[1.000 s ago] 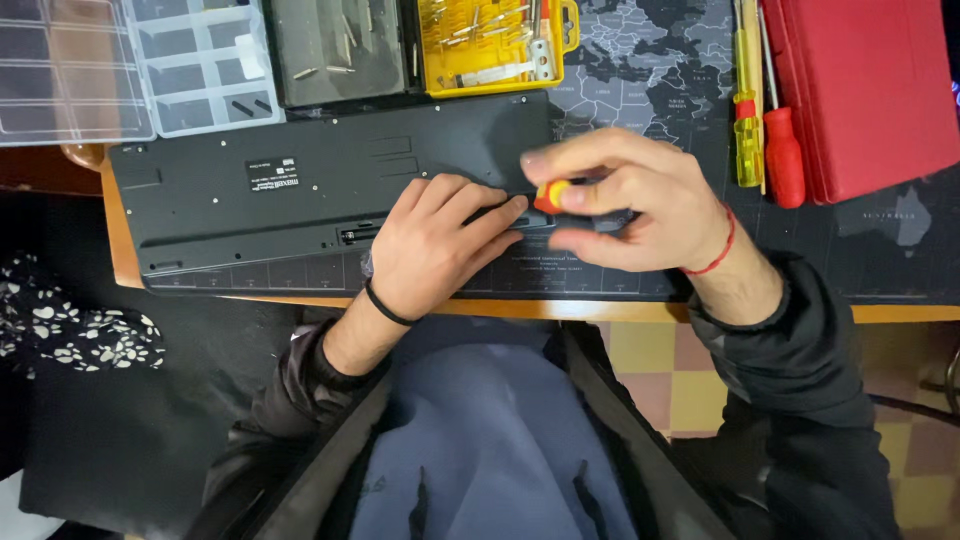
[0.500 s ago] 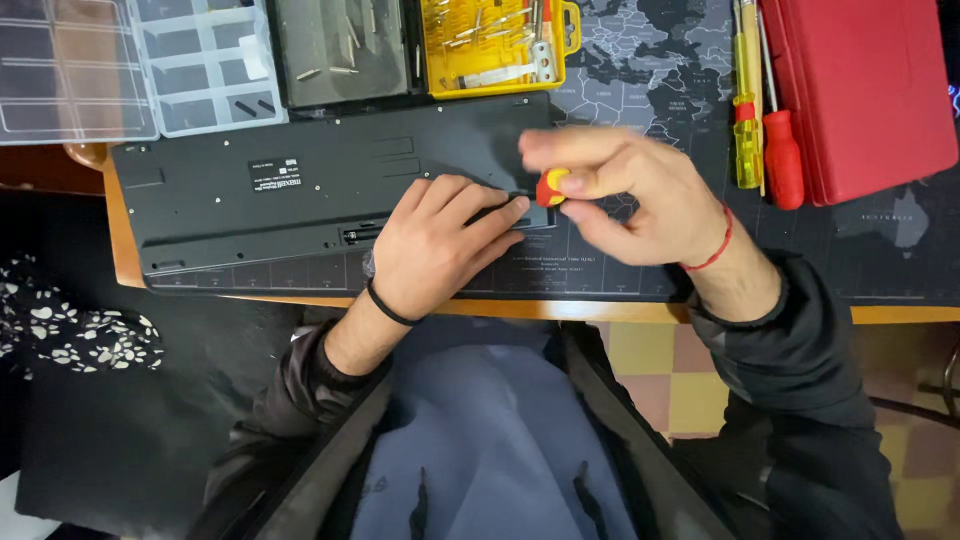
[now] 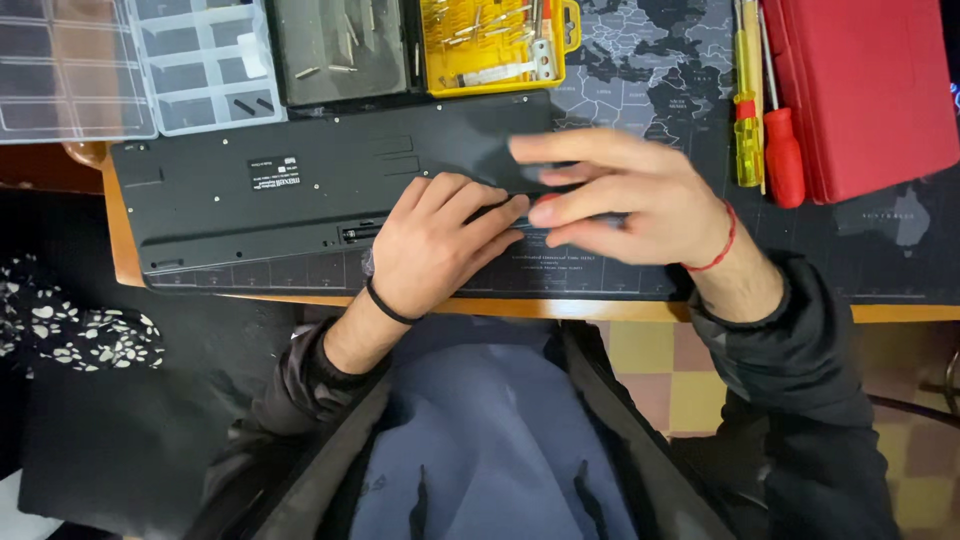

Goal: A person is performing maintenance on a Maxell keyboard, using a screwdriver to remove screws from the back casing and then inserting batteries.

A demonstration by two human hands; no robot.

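Left hand (image 3: 440,245) is pressing flat on the upturned black keyboard (image 3: 300,195) lying on the surface. Right hand (image 3: 625,205), blurred, is pinching a small red-handled screwdriver (image 3: 545,208) at the keyboard's edge. Tip could be slipping off the screw.

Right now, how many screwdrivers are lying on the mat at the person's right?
2: a yellow-handled screwdriver and a red-handled screwdriver, side by side left of the red case. The right hand may hide another.

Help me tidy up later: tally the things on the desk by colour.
Black keyboard: 1
Red case: 1
Red screwdriver: 1
Yellow screwdriver: 1
Yellow bit box: 1
Clear boxes: 2
Grey tray: 1
Total: 8
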